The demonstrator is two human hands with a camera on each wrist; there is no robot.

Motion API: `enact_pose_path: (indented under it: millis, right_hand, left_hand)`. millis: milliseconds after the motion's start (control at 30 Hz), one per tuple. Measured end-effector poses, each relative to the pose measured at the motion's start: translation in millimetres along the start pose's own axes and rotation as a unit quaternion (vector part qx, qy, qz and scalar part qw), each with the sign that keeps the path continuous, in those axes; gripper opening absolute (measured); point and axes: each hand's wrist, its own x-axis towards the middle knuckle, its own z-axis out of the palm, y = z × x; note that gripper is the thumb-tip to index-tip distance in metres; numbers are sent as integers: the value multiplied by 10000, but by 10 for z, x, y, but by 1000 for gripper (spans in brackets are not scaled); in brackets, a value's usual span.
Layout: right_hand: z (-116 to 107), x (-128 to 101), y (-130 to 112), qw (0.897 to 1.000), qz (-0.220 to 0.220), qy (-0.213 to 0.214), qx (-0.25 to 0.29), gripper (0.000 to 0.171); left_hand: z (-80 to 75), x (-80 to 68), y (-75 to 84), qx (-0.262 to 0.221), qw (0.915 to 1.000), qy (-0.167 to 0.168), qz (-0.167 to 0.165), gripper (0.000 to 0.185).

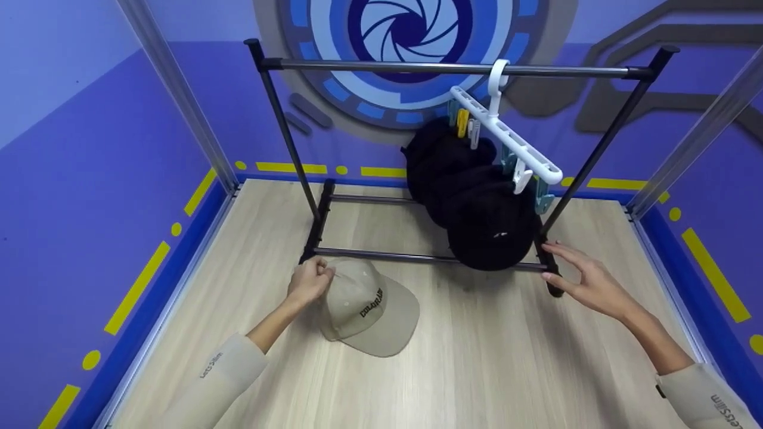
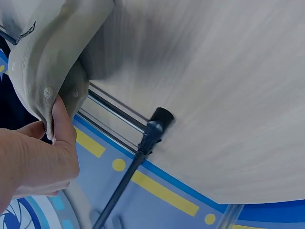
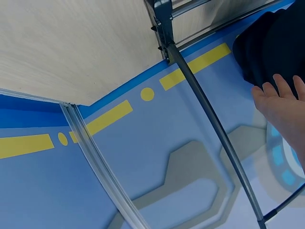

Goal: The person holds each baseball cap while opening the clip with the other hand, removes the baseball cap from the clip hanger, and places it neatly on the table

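Note:
My left hand [image 1: 310, 281] pinches the crown of a beige cap [image 1: 357, 298] with dark COLORADO lettering, its brim pointing to the front right. In the left wrist view, thumb and fingers of the left hand [image 2: 43, 155] squeeze a fold of the beige cap's [image 2: 43, 62] fabric. Near the rack's right foot, my right hand [image 1: 596, 286] has its fingers extended and grips nothing. Several black caps [image 1: 489, 220] hang in a row from a white clip hanger [image 1: 506, 137]. In the right wrist view, the right hand [image 3: 286, 107] appears with spread fingers below a black cap [image 3: 276, 43].
A dark metal rack [image 1: 381, 65] stands on the pale wood-look surface [image 1: 477, 369], its lower bars near the surface. Yellow, white and teal clips [image 1: 462, 122] dangle from the hanger. Blue and purple panels [image 1: 89, 179] enclose the left, right and back.

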Motion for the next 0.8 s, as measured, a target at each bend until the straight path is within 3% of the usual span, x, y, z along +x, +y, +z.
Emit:
enact_pose_path:
  millis: [133,500,800]
  right_hand:
    - [1,-11,13,10000,26,12,-6,57]
    - [11,-60,34,9999,124,16,5,56]
    - [8,-97,43,9996,225,-145,44,55]
  left_hand:
    - [-42,19,-69,69,9999,84,10,14]
    - [-143,53,-281,730,9947,715,114,16]
    - [-275,48,-382,997,9919,788,-73,22]
